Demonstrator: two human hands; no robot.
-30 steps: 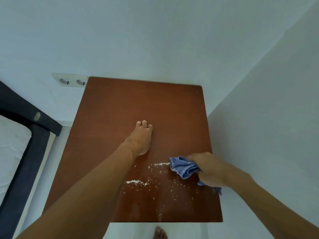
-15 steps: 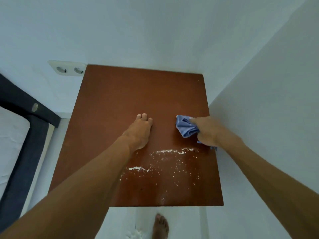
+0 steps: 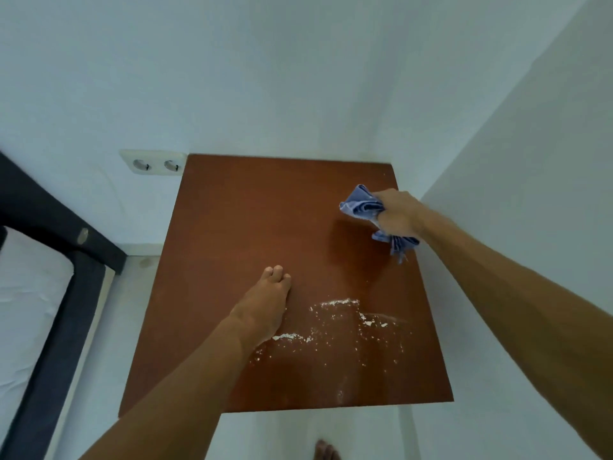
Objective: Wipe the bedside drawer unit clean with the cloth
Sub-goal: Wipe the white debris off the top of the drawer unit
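The bedside drawer unit shows only its brown wooden top (image 3: 252, 220), seen from above. White powder and crumbs (image 3: 338, 323) lie scattered over its near half. My right hand (image 3: 398, 214) grips a bunched blue cloth (image 3: 360, 204) near the far right corner of the top, pressed on the wood. A darker damp patch lies just below the cloth. My left hand (image 3: 268, 303) rests flat on the middle of the top, fingers together, holding nothing, at the left edge of the powder.
White walls close in behind and on the right of the unit. A double wall socket (image 3: 154, 164) sits at its far left corner. A dark bed frame (image 3: 56, 247) with a white mattress stands to the left. A bare foot (image 3: 326, 451) shows on the white floor below.
My right hand has carried the cloth from the near right, beside the powder, up along the right side to the far right corner. My left hand has stayed in place.
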